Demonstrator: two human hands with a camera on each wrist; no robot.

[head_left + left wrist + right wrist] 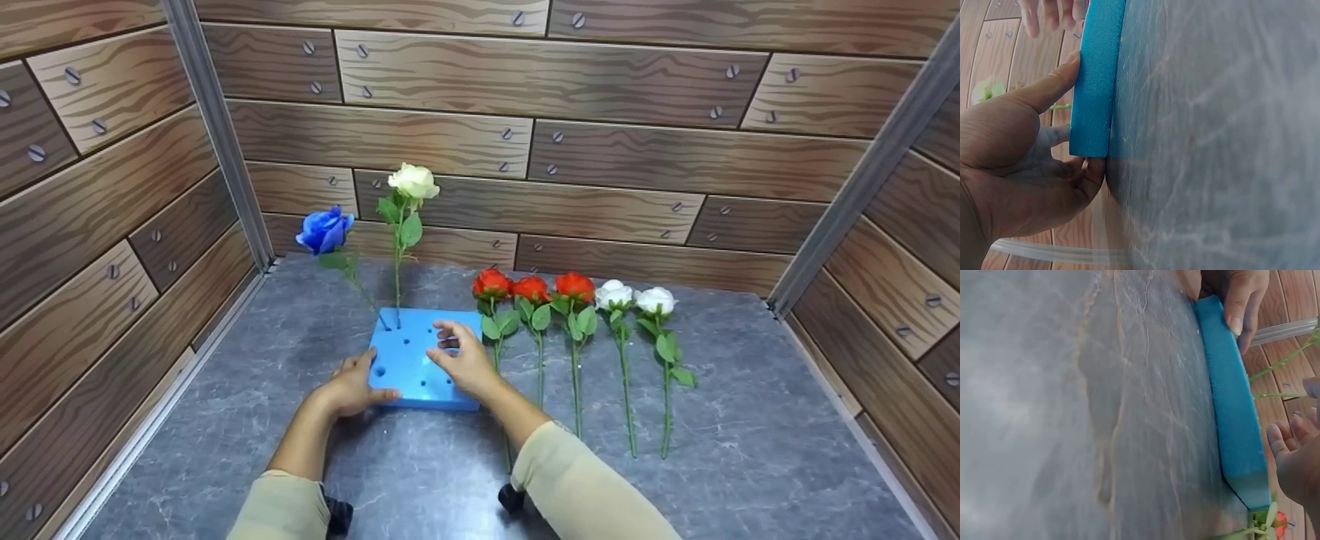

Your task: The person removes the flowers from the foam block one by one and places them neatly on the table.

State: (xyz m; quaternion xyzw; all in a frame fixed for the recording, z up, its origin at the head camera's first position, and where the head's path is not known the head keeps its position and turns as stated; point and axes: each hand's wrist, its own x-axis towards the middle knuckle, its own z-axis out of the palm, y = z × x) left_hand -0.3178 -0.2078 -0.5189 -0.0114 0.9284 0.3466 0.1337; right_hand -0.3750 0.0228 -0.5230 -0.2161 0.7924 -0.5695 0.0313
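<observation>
A blue foam block [420, 360] with several holes in its top lies on the table. My left hand [349, 386] grips its left front corner, the thumb over the top edge and the fingers against the side. Over the block's right half hovers my right hand [469, 364], fingers loosely bent and nothing between them. At the block's back left, a blue rose [325, 229] leans left and a cream rose [414, 182] stands nearly upright, both stems in holes. The right wrist view shows the block's front side [1235, 410] and the right hand [1300, 458] apart from it.
Right of the block lie three red roses [574, 287] in a row, the leftmost beside the block's edge and partly hidden by the right arm. Two white roses [656, 301] lie farther right. Wood-patterned walls [525, 135] with metal corner posts [225, 135] enclose the grey table [742, 420].
</observation>
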